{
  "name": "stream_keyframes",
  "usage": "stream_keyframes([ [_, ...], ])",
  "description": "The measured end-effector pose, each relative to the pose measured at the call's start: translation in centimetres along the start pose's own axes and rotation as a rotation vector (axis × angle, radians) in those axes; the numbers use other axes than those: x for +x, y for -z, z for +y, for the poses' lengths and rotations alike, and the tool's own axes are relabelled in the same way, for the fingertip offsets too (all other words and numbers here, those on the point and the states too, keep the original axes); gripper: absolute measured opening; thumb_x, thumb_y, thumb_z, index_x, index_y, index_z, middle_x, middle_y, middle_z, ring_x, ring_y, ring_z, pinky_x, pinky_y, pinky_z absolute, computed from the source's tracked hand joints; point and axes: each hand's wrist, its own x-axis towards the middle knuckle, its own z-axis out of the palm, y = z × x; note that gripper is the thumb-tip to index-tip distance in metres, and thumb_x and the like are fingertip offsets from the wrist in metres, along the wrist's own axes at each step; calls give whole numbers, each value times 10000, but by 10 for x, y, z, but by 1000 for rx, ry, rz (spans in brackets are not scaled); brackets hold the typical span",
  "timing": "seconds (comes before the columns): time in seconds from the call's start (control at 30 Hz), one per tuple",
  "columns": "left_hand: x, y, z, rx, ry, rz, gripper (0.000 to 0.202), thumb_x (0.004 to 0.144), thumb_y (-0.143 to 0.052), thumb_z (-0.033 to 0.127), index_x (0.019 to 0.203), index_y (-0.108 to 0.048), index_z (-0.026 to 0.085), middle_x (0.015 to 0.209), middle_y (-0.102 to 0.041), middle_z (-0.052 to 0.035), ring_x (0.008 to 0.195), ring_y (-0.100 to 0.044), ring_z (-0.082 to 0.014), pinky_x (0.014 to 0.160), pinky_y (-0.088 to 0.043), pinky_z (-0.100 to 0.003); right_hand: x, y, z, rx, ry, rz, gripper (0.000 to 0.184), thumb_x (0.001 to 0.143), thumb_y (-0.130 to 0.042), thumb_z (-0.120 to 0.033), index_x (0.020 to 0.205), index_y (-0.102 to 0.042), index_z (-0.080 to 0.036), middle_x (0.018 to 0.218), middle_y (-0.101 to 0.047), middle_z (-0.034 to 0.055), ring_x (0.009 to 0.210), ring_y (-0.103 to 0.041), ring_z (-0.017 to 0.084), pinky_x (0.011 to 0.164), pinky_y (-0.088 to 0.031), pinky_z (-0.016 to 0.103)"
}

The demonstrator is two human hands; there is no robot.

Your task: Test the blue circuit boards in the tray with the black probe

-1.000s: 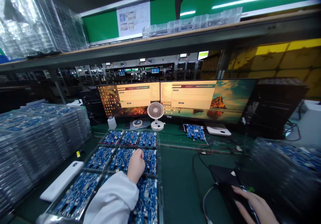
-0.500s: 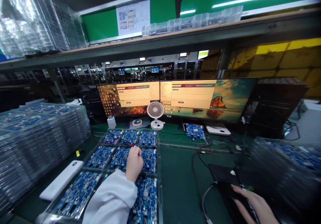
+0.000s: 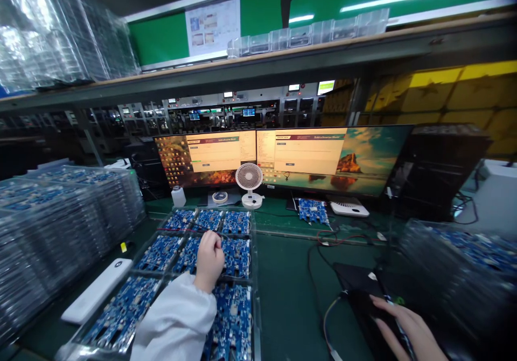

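My left hand (image 3: 209, 261), in a white sleeve (image 3: 173, 318), is closed over the middle row of a clear compartment tray (image 3: 256, 307). Blue circuit boards (image 3: 159, 253) fill the tray's compartments. Thin red and black wires (image 3: 177, 230) run across the upper boards to the fingertips; whether the fingers pinch them is hidden. At the lower right my right hand (image 3: 410, 328) curls its fingers at a dark object (image 3: 363, 310), too dark to name. A thin cord or pen-like piece passes between its fingers. A black pad (image 3: 351, 277) lies beneath.
Stacked trays of boards stand left (image 3: 81, 215) and right (image 3: 464, 275). A white power-bank-like block (image 3: 97, 291) lies beside the tray. Behind are a small fan (image 3: 249, 178), two monitors (image 3: 339, 180), a single board (image 3: 313, 211) and loose cables (image 3: 329, 318). A shelf (image 3: 262, 62) spans overhead.
My left hand has shifted slightly left and up over the boards, still closed. My right hand stays at the dark object, with almost no movement.
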Motion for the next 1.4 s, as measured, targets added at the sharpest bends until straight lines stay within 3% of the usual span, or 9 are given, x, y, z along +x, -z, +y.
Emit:
stream_keyframes([
  [0.2,11,23,23,-56,-75,40,232,723,-343,13,666,-331,238,689,-426,5,680,-432,-161,648,-368,-281,2,5,-7,-6,-19,-47,296,928,-505,-423,1154,-566,-242,1086,-668,95,988,-654,255,823,-573,416],
  [0.37,-9,47,79,-178,-103,-46,205,802,-357,65,705,-420,234,710,-477,-3,695,-483,-161,649,-403,-284,1,7,-11,17,-52,-70,281,928,-509,-393,1152,-576,-236,1115,-674,97,1028,-643,254,855,-566,422],
  [0.43,-30,44,104,-230,-64,-266,206,814,-358,85,751,-483,235,777,-535,-30,762,-524,-174,689,-439,-292,3,8,-13,35,-68,-83,279,926,-513,-390,1147,-584,-234,1118,-675,100,1032,-644,255,856,-566,417],
  [0.57,-79,5,141,-144,31,-1044,428,731,-461,111,1128,-598,195,1210,-580,-117,1133,-514,-259,1007,-416,-386,6,11,-20,62,-81,-67,265,933,-506,-361,1156,-584,-241,1117,-676,90,1039,-643,251,867,-559,410],
  [0.67,-110,-33,156,29,173,-1288,688,695,-562,191,1375,-471,134,1426,-450,-167,1285,-405,-370,1090,-332,-517,7,14,-25,72,-69,-63,236,935,-504,-325,1145,-577,-246,1106,-678,79,1037,-642,241,870,-557,403],
  [0.9,-150,-68,169,240,277,-1328,616,760,-398,21,1366,-500,71,1338,-554,-221,1322,-415,-355,1097,-329,-514,8,18,-30,64,-57,-114,226,937,-468,-284,1130,-571,-228,1101,-674,91,1041,-635,235,882,-550,399],
  [1.1,-146,-58,175,238,271,-1372,599,747,-473,66,1344,-518,86,1399,-496,-217,1301,-441,-363,1074,-377,-503,8,15,-46,55,57,-225,279,881,-494,-173,1122,-612,-250,1117,-685,80,1013,-620,246,874,-501,432],
  [1.23,-137,-49,179,280,315,-1419,568,765,-338,-12,1287,-555,42,1335,-539,-247,1249,-500,-350,1033,-417,-487,8,7,-76,-18,204,-514,513,746,-506,-42,1202,-608,-256,1200,-661,95,1142,-559,280,973,-420,493],
  [1.4,-129,-30,167,262,269,-1342,488,749,-370,-19,1174,-605,30,1308,-522,-256,1162,-569,-303,1029,-427,-405,16,-15,-101,-38,8,-680,735,593,-446,60,1268,-542,-213,1404,-513,124,1373,-331,326,1043,-352,564],
])
